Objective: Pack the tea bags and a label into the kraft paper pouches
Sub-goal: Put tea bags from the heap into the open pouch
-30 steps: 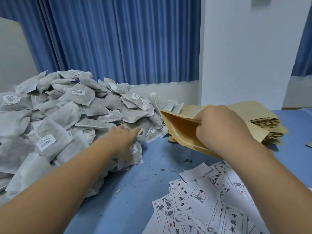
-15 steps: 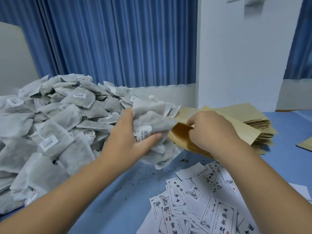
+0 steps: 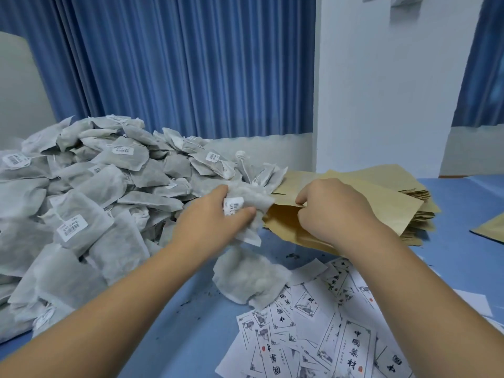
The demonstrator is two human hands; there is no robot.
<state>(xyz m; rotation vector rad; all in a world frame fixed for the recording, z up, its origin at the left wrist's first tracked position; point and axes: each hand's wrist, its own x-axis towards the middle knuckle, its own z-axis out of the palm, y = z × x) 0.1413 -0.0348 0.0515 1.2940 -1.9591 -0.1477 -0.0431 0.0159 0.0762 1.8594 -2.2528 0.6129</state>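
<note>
My left hand grips a bunch of grey-white tea bags and holds them at the mouth of a kraft paper pouch. My right hand pinches the pouch's upper edge and keeps the mouth open. One tea bag lies loose on the blue table just below the hands. A big heap of tea bags fills the left side. Printed paper labels lie scattered at the lower right.
A stack of flat kraft pouches lies behind my right hand, with another pouch at the right edge. The blue table carries small dark crumbs. A white pillar and blue curtains stand behind.
My left hand lifted a bunch of tea bags off the heap and carried it right to the pouch mouth. One tea bag dropped onto the table below. My right hand kept holding the pouch.
</note>
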